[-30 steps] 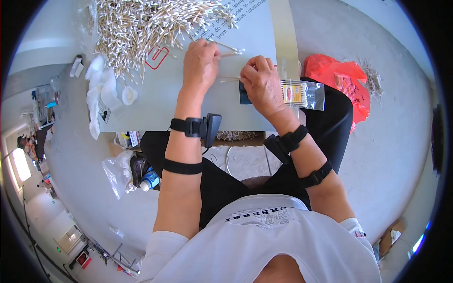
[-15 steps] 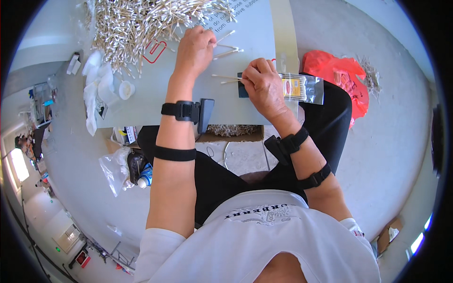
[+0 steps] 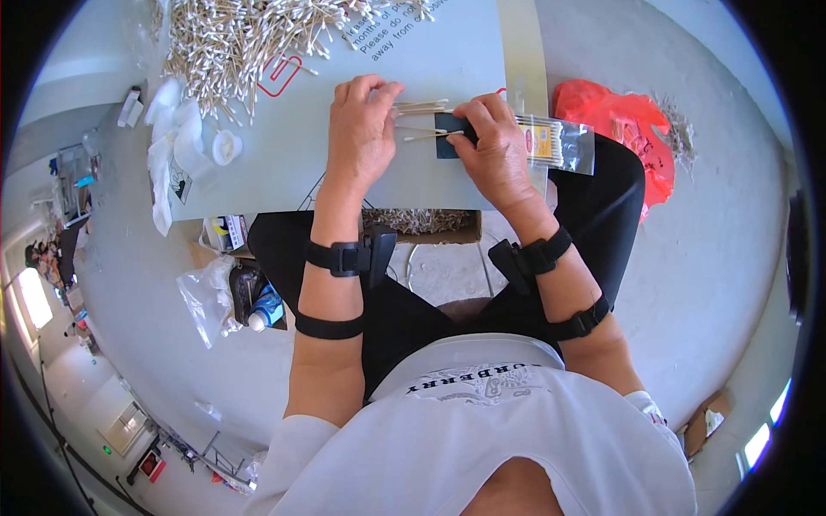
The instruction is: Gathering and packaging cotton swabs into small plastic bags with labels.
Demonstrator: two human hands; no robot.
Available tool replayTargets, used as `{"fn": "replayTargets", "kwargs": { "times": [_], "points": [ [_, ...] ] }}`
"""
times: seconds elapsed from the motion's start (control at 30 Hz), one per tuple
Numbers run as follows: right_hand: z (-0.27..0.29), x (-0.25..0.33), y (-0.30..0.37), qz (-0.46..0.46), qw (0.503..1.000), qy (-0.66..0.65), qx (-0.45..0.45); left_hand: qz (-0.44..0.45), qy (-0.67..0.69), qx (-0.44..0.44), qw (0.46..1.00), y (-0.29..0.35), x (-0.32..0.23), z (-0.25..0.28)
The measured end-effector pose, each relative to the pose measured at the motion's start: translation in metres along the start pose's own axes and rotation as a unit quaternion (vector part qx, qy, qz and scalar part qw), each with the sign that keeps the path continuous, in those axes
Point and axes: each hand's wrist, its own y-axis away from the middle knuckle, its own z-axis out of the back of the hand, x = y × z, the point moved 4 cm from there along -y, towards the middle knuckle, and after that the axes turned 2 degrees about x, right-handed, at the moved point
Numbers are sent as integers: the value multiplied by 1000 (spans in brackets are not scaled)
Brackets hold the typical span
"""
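A pale grey table (image 3: 284, 163) fills the upper centre of the frame, its near edge running above a seated person's lap. A large heap of cotton swabs (image 3: 232, 39) covers its upper left part. At the left edge lie crumpled white tissue (image 3: 168, 146) and a small white cap (image 3: 226, 148). A clear packet of swabs (image 3: 555, 144) rests at the table's right edge, with a few loose swabs (image 3: 422, 107) just left of it.

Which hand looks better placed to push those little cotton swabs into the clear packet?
Probably the left hand: it holds the thin wooden cotton swabs, tips pointing toward the clear plastic packet. The right hand is busy pinning that packet's mouth on the pale grey board.
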Motion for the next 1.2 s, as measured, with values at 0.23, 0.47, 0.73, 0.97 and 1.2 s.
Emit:
{"fn": "replayTargets", "kwargs": {
  "times": [0.23,0.47,0.73,0.97,1.2],
  "points": [
    [3,-1,-2,-31,999,-34,-11,-8,-110,33,993,22,-22,-4],
    [-7,-6,-22,12,1000,-8,24,40,-112,77,990,41,-25,-20],
    [-11,-9,-24,-9,999,-20,40,40,-106,87,990,46,-26,-26],
    [-9,-8,-28,40,998,19,45,37,-68,65,995,48,-26,-26],
    [-3,-2,-17,13,998,-28,53,30,-59,47,997,49,-25,-26]
  ]
}}
